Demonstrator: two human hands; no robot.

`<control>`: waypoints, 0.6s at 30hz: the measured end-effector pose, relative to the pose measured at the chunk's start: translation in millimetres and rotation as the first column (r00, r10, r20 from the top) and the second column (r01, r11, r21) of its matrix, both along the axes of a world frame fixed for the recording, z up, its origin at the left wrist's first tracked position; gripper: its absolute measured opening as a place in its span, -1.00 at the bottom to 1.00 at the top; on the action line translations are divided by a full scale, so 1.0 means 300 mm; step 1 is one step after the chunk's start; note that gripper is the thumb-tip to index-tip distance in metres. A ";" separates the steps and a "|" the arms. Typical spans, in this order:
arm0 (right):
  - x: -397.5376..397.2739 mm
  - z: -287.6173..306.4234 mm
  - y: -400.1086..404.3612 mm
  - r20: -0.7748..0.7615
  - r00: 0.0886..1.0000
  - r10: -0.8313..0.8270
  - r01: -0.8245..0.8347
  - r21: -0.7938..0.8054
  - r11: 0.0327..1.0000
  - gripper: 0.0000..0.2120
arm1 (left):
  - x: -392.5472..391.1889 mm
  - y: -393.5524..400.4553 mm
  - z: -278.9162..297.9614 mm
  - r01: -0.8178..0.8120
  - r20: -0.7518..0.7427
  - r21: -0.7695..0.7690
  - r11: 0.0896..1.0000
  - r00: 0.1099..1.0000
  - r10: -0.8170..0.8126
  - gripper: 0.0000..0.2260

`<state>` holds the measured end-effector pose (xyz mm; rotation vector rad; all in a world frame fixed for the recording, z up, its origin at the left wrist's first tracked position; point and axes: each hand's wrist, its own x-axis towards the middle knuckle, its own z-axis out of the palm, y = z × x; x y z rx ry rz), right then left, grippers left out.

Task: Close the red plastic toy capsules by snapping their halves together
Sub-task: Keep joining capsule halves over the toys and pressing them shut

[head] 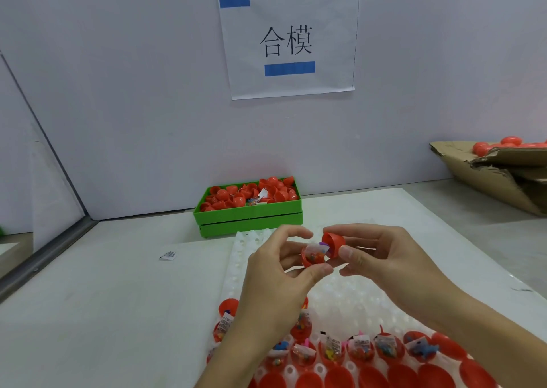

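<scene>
Red capsule halves are meeting mid-air, above the far end of the white dimpled tray (245, 241). Left hand (278, 272) is pinching the filled lower half (314, 257) between thumb and fingers; toy and paper slip are showing in its mouth. Right hand (381, 260) is pinching the empty cap half (334, 243), thumb on its near side, fingers behind.

Risks, as a judgement:
- Purple toy part (325, 244) is sticking out at the seam. If it's staying proud, the rims are likely pinching it and not snapping.
- Cap is sitting tilted against the lower half, so pressing now could skew the rims and pop one half out of the grip.

Orientation: cap mouth is facing about 8 o'clock, toward the lower half; lower half's mouth is facing roughly 2 o'clock. Closing axis is running along that 8–2 line, not yet collinear.

More filled open halves (361, 349) are sitting in the tray at 6 o'clock. Green bin (248, 218) of loose red halves is standing on the worktop at 12 o'clock.
</scene>
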<state>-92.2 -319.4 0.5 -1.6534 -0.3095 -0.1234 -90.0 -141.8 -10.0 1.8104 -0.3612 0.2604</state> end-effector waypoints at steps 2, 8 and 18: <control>-0.001 0.001 0.003 0.040 0.999 -0.022 0.024 -0.051 0.998 -0.75 | 0.003 0.003 0.000 -0.011 0.024 -0.008 1.000 1.000 0.011 -0.65; -0.003 -0.004 -0.002 0.139 0.989 -0.058 0.074 -0.115 0.991 -0.68 | 0.005 0.009 -0.007 -0.015 0.113 0.009 1.000 0.994 0.014 -0.64; -0.006 -0.014 0.009 0.211 0.975 -0.067 0.103 -0.165 0.981 -0.63 | -0.007 0.006 0.000 -0.029 0.262 0.129 0.991 0.965 -0.006 -0.66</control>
